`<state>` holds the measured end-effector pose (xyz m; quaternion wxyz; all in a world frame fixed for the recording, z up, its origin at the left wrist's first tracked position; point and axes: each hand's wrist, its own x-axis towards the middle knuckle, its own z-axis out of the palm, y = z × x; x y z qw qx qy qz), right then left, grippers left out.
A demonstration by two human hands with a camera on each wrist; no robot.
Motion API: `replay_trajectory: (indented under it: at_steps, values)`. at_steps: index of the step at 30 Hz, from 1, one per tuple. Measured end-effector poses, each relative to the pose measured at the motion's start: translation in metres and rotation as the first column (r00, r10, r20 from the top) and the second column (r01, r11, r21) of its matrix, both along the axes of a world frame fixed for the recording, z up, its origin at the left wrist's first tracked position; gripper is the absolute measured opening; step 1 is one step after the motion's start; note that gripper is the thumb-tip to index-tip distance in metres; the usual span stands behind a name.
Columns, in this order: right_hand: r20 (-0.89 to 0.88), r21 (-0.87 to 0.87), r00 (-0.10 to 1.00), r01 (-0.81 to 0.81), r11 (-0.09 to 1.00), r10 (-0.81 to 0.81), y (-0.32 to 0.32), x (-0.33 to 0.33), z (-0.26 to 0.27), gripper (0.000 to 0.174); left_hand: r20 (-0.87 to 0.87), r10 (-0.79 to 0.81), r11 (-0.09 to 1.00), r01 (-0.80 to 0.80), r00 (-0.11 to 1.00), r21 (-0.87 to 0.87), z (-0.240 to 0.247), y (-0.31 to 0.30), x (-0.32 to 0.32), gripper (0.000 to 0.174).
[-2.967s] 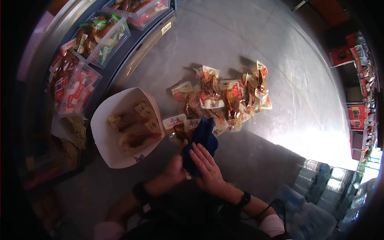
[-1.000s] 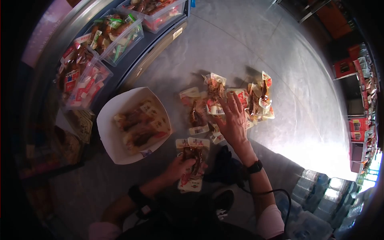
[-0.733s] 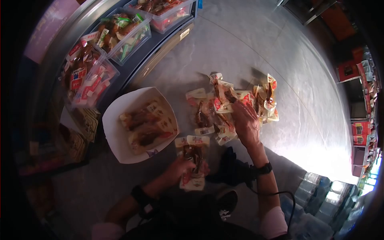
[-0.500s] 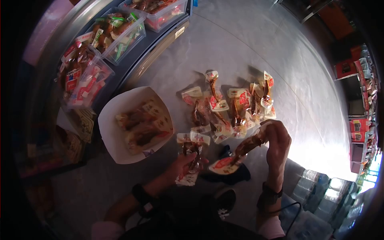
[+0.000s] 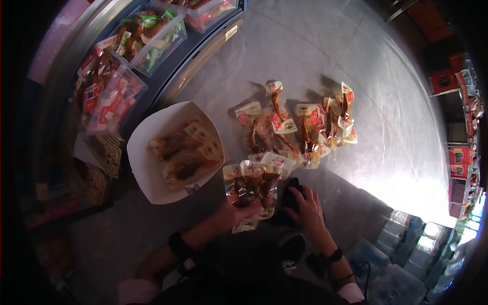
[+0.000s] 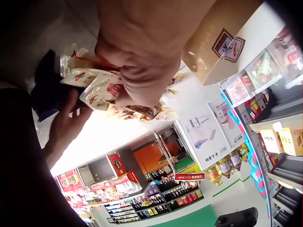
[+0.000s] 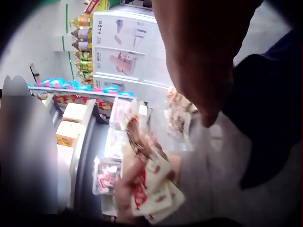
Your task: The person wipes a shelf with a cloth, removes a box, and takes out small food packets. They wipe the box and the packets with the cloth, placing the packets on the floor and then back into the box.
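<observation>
Vacuum-packed meat packets (image 5: 252, 184) are gripped in a bunch by the left hand (image 5: 238, 212), just to the right of a white carton (image 5: 145, 175) on the grey floor (image 5: 300, 56). Farther right of the carton, a dark blue cloth (image 5: 280, 217) is touched by the right hand (image 5: 311, 211), its fingers spread, while more packets (image 5: 307, 129) are scattered above the cloth and others (image 5: 185, 160) are held inside the carton.

Clear packets (image 5: 260, 184), see-through middles showing glossy brown food, pale ends, red print on some, held in one overlapping fanned bunch. Cloth (image 5: 292, 192) dark blue, crumpled, on grey surface (image 5: 290, 46) just beside the bunch
</observation>
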<state>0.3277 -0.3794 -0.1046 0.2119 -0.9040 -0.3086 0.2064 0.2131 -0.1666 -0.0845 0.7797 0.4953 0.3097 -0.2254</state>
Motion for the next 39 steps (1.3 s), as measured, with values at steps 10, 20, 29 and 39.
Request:
replay_trajectory:
  at_steps: [10,20,29,39]
  values:
    - [-0.599,0.321,0.583,0.803,0.502,-0.550,-0.013,0.018,-0.025,0.038,0.228,0.257,0.964,-0.233,0.939,-0.128,-0.001,-0.015,0.006,0.044]
    - [-0.073,0.440,0.996,0.083,0.894,-0.057,0.058,-0.002,0.027,0.060,0.239,0.090,0.996,-0.090,0.967,-0.011,0.002,-0.024,0.005,0.042]
    - [-0.851,0.422,0.177,0.791,0.443,0.495,0.024,0.025,0.022,0.061,0.296,0.043,0.996,-0.064,0.954,0.061,0.001,-0.015,-0.005,0.046]
    - [-0.712,0.461,0.663,0.690,0.559,-0.231,0.049,0.007,0.032,0.016,0.336,0.068,0.991,-0.103,0.939,0.089,-0.005,-0.015,0.002,0.039]
